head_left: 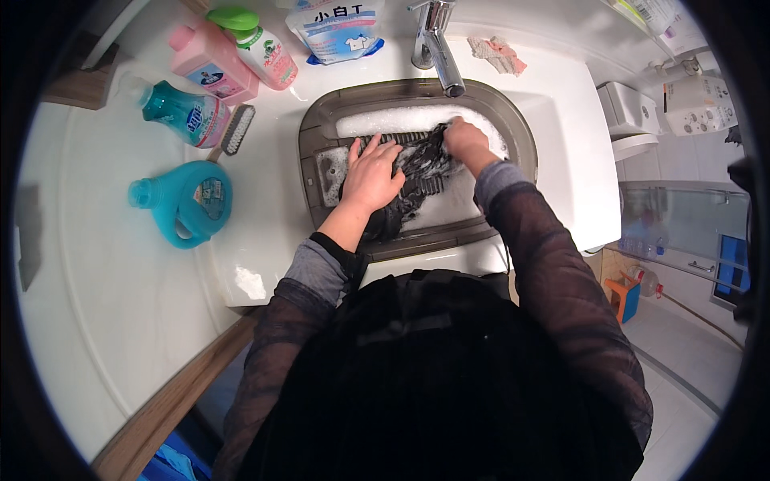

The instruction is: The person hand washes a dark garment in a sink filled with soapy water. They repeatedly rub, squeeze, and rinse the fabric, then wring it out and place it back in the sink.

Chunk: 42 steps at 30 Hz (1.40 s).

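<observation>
A grey-brown plastic basin sits in the white sink, with white suds along its far side. Wet black cloth lies bunched across a dark ridged washboard in the basin. My left hand rests on the cloth and board, its fingers spread. At the right end of the cloth, my right hand is closed, gripping a bunched part of it. Some of the fabric under my left palm is hidden.
A chrome faucet overhangs the basin's far rim. On the left counter stand a teal jug, a teal bottle, a pink bottle, a green-topped pump bottle and a scrub brush. A crumpled cloth lies right of the faucet.
</observation>
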### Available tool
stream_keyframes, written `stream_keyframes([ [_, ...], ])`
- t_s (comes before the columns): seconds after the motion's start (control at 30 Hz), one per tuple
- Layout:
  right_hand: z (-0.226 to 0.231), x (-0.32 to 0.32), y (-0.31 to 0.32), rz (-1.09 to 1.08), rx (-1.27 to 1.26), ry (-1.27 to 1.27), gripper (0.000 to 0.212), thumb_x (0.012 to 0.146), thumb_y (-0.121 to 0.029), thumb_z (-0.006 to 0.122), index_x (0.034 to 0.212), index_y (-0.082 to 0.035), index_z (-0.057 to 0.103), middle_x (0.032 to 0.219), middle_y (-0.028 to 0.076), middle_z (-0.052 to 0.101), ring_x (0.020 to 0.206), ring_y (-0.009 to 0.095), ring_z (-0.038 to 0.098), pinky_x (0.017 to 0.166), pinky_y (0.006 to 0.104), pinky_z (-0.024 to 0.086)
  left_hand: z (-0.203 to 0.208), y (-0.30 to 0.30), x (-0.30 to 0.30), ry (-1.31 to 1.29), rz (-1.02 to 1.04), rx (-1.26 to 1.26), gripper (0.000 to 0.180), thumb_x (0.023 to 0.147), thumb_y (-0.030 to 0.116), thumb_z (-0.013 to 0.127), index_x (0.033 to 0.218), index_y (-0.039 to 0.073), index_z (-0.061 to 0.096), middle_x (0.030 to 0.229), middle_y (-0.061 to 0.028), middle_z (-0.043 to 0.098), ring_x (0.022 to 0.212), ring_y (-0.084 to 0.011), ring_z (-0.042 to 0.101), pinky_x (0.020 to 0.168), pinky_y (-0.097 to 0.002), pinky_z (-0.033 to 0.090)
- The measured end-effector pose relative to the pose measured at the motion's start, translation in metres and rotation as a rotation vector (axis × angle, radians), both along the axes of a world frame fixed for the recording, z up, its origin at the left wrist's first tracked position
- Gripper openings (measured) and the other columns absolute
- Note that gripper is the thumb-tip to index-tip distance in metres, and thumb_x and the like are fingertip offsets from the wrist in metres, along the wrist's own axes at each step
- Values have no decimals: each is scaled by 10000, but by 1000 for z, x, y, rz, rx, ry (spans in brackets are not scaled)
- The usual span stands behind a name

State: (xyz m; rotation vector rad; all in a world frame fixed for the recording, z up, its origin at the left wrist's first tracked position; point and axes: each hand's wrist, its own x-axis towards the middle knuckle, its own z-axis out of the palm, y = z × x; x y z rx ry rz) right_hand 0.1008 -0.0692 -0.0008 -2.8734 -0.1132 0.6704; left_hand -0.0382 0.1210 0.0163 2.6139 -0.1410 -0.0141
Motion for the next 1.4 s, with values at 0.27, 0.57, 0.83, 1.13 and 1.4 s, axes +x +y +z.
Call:
stream_keyframes([
  [0.27,12,-72,0,419,254,-23,364,999,-378,453,1074,-22,474,997,287,679,907,453,669,842,536,522,-4,-2,2,-18,29,16,509,842,227,631,1329,82,596,1455,-100,529,1442,-280,369,1215,-500,156],
  [0.57,11,-34,9,162,187,-106,359,985,-334,444,1157,-20,470,1003,240,693,935,429,668,813,519,530,-2,-3,4,-12,-21,87,485,836,247,645,1291,80,623,1450,-88,537,1432,-274,384,1212,-517,150],
  [0.83,-4,-23,-12,-32,61,-64,329,1011,-349,428,1132,-43,442,967,243,698,897,442,669,797,556,513,-4,-4,3,23,-27,79,492,844,251,641,1301,73,615,1464,-79,523,1444,-270,363,1216,-531,133],
  [1.13,11,-63,7,673,446,-214,268,954,-291,500,1115,-78,488,924,221,668,852,420,669,766,512,539,-3,-5,3,0,-6,35,479,836,247,661,1287,90,626,1432,-71,555,1434,-268,380,1216,-518,132],
  [1.4,12,-32,4,346,243,-199,294,977,-283,491,1158,-53,470,1035,247,647,902,443,657,803,533,526,0,-4,4,11,-18,68,443,819,240,668,1236,90,653,1411,-70,573,1423,-266,395,1217,-512,137],
])
